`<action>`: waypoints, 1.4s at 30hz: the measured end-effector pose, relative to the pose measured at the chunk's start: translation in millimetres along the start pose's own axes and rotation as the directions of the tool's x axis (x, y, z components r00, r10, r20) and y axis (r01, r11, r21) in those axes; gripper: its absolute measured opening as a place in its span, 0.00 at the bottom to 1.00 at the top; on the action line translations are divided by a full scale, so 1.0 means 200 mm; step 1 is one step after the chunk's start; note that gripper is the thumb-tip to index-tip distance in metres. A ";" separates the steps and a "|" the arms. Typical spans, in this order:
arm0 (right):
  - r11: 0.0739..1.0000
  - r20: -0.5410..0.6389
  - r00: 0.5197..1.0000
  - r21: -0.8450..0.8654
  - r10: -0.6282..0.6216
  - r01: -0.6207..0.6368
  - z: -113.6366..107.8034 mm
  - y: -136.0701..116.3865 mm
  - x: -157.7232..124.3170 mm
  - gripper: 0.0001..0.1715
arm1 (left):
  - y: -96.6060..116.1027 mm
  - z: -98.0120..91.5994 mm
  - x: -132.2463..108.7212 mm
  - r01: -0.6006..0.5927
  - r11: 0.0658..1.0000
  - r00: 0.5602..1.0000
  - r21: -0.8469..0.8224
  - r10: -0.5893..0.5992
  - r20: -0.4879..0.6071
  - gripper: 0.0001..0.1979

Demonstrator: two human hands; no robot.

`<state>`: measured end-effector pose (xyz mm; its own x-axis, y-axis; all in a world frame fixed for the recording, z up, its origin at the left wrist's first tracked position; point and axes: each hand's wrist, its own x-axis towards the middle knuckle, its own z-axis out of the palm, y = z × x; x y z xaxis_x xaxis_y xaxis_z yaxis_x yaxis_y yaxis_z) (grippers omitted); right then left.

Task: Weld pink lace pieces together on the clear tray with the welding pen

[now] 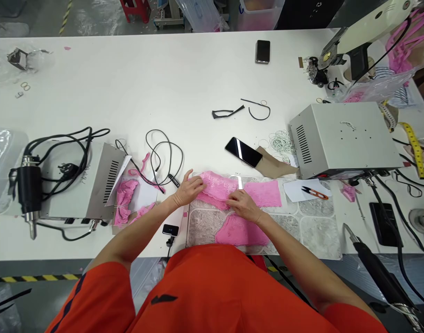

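Observation:
A pink lace piece [218, 186] lies on the grey stone-patterned mat [316, 231] in front of me. At its left end, my left hand [190, 188] pinches the edge, with the index finger raised. My right hand [243, 203] is on the lace's right part, fingers pressed together on the cloth. To the right of it lies a flat pink strip [263, 193]. Below my right hand, nearer my body, rests another pink fabric piece [242, 231]. A narrow, shiny clear strip shows between the lace and the flat strip.
Grey metal boxes stand at right [350, 138] and left [76, 185], the left one with a black handheld tool [29, 189] and cables. Beyond the mat are a phone [243, 151] and brown scrap [274, 164]. Orange snips [315, 193] lie on white paper. A corded tool [374, 268] hangs at front right.

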<state>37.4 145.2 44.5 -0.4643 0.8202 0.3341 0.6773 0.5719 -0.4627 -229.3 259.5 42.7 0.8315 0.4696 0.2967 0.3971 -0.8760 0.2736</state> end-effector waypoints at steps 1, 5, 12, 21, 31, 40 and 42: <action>1.000 0.008 1.000 -0.006 -0.007 0.007 0.01 0.00 -0.01 0.14 | 0.00 0.00 0.00 -0.012 1.000 1.000 0.002 0.012 -0.002 0.13; 1.000 0.017 1.000 -0.016 0.007 -0.007 0.02 0.00 -0.04 0.15 | -0.02 0.00 -0.02 -0.056 0.998 0.998 0.011 0.057 -0.014 0.13; 0.996 -0.016 0.996 0.030 0.084 -0.084 0.07 -0.03 -0.08 0.15 | -0.05 -0.01 -0.08 -0.125 0.992 0.992 -0.003 0.125 0.009 0.14; 0.930 -0.056 0.945 0.206 0.322 -0.305 0.07 -0.06 -0.05 0.10 | 0.03 -0.08 -0.02 -0.067 0.994 0.990 -0.083 0.077 0.119 0.14; 0.811 0.045 0.879 0.366 0.475 -0.457 0.03 0.00 0.08 0.09 | 0.29 0.11 0.23 0.218 0.916 0.948 -0.337 -0.117 0.296 0.13; 0.837 -0.022 0.886 0.341 0.462 -0.428 0.01 -0.07 -0.11 0.09 | 0.23 0.06 0.31 0.533 0.692 0.827 -0.487 -0.305 0.472 0.10; 0.863 -0.005 0.912 0.327 0.410 -0.386 0.04 -0.08 -0.14 0.09 | 0.22 0.05 0.33 0.576 0.645 0.803 -0.501 -0.334 0.494 0.11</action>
<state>35.9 113.6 36.2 -0.1431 0.9825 0.1191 0.5766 0.1806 -0.7968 -153.8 250.5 64.9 0.7271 0.6152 -0.3047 0.5408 -0.2399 0.8063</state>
